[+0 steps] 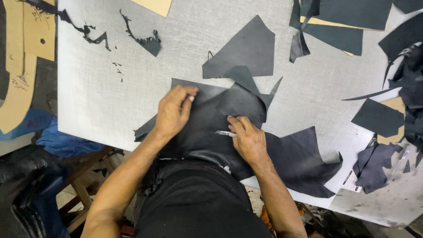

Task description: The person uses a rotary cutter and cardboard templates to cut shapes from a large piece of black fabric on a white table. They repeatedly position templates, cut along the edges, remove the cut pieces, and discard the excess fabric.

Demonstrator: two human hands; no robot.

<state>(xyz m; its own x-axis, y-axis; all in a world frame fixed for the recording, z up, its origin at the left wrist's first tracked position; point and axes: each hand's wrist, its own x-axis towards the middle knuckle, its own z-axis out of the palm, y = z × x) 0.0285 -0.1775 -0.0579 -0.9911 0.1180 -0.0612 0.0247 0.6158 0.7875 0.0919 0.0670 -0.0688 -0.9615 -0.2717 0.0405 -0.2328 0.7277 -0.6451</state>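
Left hand (pixel 173 111) palm down, fingers bent, fingertips pressing flat on dark leather sheet (pixel 207 128) near its upper left edge; holds nothing; forearm angled up from lower left. Right hand (pixel 247 140) closed around small metal knife (pixel 225 133), blade pointing left, lying on same sheet just beside a folded-up flap; forearm coming from lower right. Leather sheet spread over near edge of grey cutting board (pixel 101 88), draping toward person's lap; cut dark piece (pixel 244 50) lies just above it; cardboard patterns (pixel 26 48) at far left; no containers in view.
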